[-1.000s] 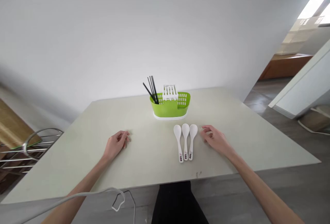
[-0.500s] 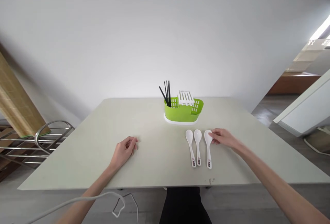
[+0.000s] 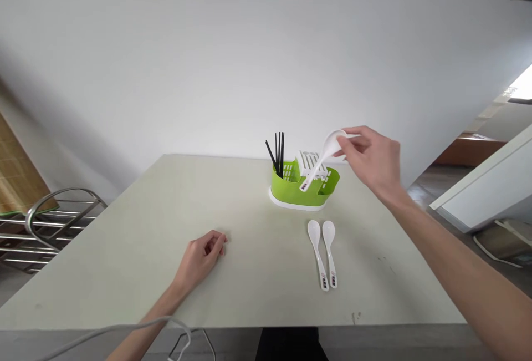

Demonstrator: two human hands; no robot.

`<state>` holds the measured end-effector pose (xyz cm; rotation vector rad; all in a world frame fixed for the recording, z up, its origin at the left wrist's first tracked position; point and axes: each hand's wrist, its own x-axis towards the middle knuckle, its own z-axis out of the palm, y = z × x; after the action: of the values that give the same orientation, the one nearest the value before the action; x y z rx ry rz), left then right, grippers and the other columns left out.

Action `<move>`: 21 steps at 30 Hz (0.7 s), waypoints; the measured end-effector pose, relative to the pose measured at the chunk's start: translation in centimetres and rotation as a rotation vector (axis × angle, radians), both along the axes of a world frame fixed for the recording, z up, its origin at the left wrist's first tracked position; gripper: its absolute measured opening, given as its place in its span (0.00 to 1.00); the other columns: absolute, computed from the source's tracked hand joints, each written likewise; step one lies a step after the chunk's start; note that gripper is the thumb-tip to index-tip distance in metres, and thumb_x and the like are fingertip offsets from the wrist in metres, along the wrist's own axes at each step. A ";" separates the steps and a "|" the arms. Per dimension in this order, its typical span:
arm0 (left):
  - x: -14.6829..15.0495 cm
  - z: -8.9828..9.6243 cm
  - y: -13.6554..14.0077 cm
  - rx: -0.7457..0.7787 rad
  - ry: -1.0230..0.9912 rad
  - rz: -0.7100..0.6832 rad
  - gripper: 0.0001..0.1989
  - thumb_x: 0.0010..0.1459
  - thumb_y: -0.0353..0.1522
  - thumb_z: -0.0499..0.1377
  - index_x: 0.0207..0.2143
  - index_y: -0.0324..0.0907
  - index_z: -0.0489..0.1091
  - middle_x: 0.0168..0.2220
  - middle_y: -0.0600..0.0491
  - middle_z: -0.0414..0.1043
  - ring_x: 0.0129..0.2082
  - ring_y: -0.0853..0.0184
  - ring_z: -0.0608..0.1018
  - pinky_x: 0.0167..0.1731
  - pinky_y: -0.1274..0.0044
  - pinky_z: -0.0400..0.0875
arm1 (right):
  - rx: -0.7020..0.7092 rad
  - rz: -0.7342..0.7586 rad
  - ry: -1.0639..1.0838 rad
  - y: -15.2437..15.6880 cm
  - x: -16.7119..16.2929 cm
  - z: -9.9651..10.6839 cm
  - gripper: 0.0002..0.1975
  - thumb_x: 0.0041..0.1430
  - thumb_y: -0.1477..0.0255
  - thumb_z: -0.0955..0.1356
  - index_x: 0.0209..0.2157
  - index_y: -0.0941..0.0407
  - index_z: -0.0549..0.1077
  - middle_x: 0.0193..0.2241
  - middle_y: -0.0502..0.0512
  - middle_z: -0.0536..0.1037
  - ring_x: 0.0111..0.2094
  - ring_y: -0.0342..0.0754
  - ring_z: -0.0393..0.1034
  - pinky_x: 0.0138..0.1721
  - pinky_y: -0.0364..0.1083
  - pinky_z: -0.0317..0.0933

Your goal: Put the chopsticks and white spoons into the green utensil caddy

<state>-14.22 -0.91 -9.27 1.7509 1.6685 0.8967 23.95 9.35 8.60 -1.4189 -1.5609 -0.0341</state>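
Note:
My right hand (image 3: 369,156) pinches a white soup spoon (image 3: 331,145) by its bowl, up in the air in front of the cutlery holder. The spoon's handle slants down to the left across the green cutlery holder (image 3: 295,193), which has a white base and a white slotted rack on top. Black chopsticks (image 3: 281,153) stand in its left compartment. Two more white spoons (image 3: 315,233) lie side by side on the table, handles toward me. My left hand (image 3: 203,255) rests on the table with its fingers curled closed and nothing seen in them.
The pale table (image 3: 166,200) reaches back to a white wall. At left stand a metal rack (image 3: 50,233) and a rolled bamboo mat (image 3: 20,167). A grey cable (image 3: 124,326) hangs over my left forearm. A white panel (image 3: 486,183) stands at the right.
My right hand has lifted the rightmost spoon off the table, up and toward the holder, its handle swinging left. My left hand stays resting. The view has shifted slightly.

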 end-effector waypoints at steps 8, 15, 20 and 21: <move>-0.1 0.1 0.0 -0.002 0.004 -0.022 0.23 0.69 0.50 0.51 0.31 0.45 0.74 0.22 0.56 0.72 0.19 0.70 0.65 0.23 0.77 0.59 | 0.175 -0.009 -0.489 5.6 -7.1 -1.6 0.16 0.76 0.67 0.59 0.51 0.53 0.76 0.42 0.55 0.86 0.36 0.48 0.80 0.30 0.44 0.54; -0.3 -0.5 0.3 0.013 0.016 -0.028 0.24 0.69 0.51 0.51 0.30 0.46 0.74 0.22 0.55 0.72 0.20 0.67 0.66 0.23 0.75 0.60 | 0.083 0.021 -0.605 7.0 -8.5 -2.7 0.20 0.77 0.65 0.56 0.49 0.56 0.76 0.39 0.59 0.86 0.32 0.50 0.76 0.29 0.45 0.45; -0.3 -0.7 0.3 -0.007 0.019 -0.036 0.23 0.69 0.50 0.51 0.31 0.47 0.74 0.22 0.56 0.73 0.20 0.67 0.67 0.24 0.76 0.60 | -0.052 0.048 -0.757 7.2 -9.3 -5.6 0.19 0.76 0.68 0.56 0.45 0.56 0.76 0.35 0.60 0.85 0.28 0.50 0.73 0.28 0.47 0.43; -0.3 -0.7 0.3 -0.011 0.019 -0.039 0.23 0.69 0.50 0.51 0.31 0.47 0.74 0.22 0.56 0.73 0.20 0.67 0.66 0.24 0.76 0.60 | -0.073 0.050 -0.784 7.2 -9.4 -5.9 0.18 0.75 0.69 0.56 0.45 0.56 0.76 0.34 0.60 0.85 0.28 0.51 0.73 0.28 0.47 0.43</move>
<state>-14.49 -0.65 -9.99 1.7833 1.6421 0.8543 14.51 16.56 2.69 -1.5089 -2.2417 -0.5665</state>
